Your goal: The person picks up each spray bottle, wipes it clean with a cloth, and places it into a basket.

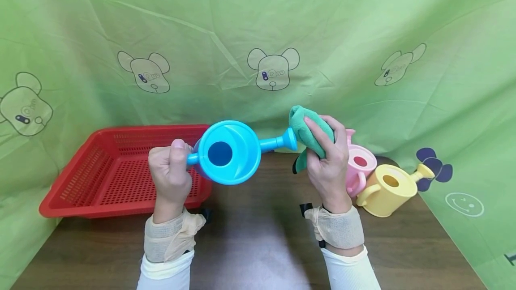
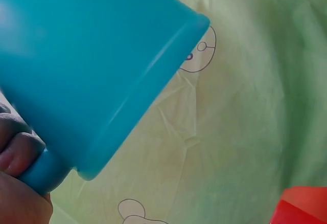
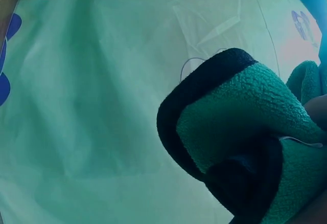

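A blue watering can [image 1: 246, 164] is held up above the table by my left hand [image 1: 171, 173], whose fingers curl round its handle. Its spout points right, toward the cloth. In the left wrist view the can's side [image 2: 92, 70] fills the upper left, with fingers round the handle at the lower left. My right hand [image 1: 328, 169] grips a bunched green cloth [image 1: 304, 124] just beside the spout's rose; whether they touch I cannot tell. Dark edging on the cloth [image 3: 235, 111] shows in the right wrist view.
A red plastic basket [image 1: 68, 191] stands on the left of the brown table [image 1: 258, 245]. To the right, behind and beside my right hand, are a pink watering can [image 1: 363, 153] and a yellow watering can [image 1: 389, 196]. A green printed curtain [image 1: 322, 21] hangs behind the table.
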`<state>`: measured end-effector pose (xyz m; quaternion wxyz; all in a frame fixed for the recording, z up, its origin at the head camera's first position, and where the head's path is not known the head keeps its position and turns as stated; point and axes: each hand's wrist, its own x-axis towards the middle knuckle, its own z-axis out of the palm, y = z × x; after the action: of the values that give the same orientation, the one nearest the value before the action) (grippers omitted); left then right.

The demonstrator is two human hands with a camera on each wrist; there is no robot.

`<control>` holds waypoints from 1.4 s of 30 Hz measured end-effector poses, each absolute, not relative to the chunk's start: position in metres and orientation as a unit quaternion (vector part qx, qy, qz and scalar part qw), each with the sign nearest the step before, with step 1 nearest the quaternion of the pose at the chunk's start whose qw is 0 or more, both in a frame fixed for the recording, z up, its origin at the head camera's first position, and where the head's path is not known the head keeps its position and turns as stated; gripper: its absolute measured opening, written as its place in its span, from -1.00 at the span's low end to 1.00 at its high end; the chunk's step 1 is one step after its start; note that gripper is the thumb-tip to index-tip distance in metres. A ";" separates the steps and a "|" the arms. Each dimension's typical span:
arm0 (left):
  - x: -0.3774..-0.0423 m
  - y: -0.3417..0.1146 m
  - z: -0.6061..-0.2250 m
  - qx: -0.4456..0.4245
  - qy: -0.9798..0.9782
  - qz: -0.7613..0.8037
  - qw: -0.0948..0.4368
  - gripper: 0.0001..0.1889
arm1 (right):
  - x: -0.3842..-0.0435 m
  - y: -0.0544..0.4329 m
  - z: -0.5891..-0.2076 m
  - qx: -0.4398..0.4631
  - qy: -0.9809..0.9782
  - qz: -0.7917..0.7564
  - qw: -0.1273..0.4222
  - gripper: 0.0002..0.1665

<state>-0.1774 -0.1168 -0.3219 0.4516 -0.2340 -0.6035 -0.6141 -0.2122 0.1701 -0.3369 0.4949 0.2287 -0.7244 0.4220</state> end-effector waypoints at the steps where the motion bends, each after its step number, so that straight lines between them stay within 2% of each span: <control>1: -0.177 -0.116 -0.321 -0.234 -0.599 -0.619 0.452 -0.46 | -0.212 0.170 -0.337 0.227 -0.727 0.420 0.493 -0.40; 7: -0.177 -0.116 -0.321 -0.217 -0.584 -0.631 0.463 -0.45 | -0.212 0.170 -0.338 0.227 -0.733 0.417 0.487 -0.40; 18: -0.176 -0.114 -0.319 -0.135 -0.600 -0.626 0.480 -0.44 | -0.212 0.167 -0.339 0.244 -0.726 0.409 0.495 -0.35; 29: -0.176 -0.106 -0.318 -0.087 -0.592 -0.648 0.472 -0.40 | -0.211 0.164 -0.336 0.250 -0.711 0.424 0.502 -0.42; 42: -0.175 -0.097 -0.317 -0.052 -0.563 -0.681 0.465 -0.37 | -0.208 0.157 -0.337 0.257 -0.719 0.415 0.495 -0.39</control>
<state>-0.1754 -0.0972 -0.3174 0.4655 -0.0517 -0.5627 -0.6812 -0.2084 0.1571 -0.3371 0.4947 0.2565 -0.7194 0.4146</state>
